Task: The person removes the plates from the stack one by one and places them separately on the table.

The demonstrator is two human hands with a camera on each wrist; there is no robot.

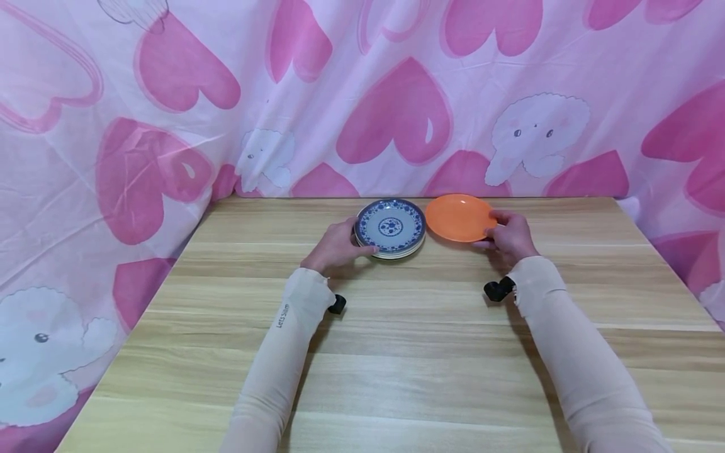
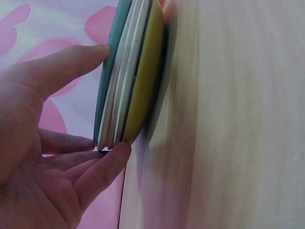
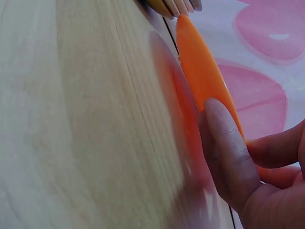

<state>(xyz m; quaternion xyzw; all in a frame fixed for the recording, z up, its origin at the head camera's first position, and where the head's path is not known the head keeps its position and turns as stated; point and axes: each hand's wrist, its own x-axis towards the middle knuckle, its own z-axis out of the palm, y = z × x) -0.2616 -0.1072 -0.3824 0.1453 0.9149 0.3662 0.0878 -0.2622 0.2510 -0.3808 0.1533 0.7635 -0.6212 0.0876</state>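
A stack of plates point(image 1: 391, 226) stands near the table's back edge, its top plate blue-and-white patterned. My left hand point(image 1: 338, 247) holds the stack's left side, thumb at the upper rim. In the left wrist view several plates point(image 2: 119, 81) show edge-on, a yellow-sided one lowest, with the fingers of my left hand point(image 2: 62, 129) at their rims. Just right of the stack, my right hand point(image 1: 511, 236) pinches an orange plate point(image 1: 460, 218) by its right rim. The right wrist view shows the orange plate point(image 3: 205, 71) raised off the table, fingers of my right hand point(image 3: 252, 167) around its edge.
The wooden table point(image 1: 396, 365) reaches back to a pink curtain point(image 1: 317, 138) with hearts and cartoon animals, which also hangs along both sides. A black wrist fitting point(image 1: 500, 289) sits at the right cuff, another point(image 1: 338, 304) at the left.
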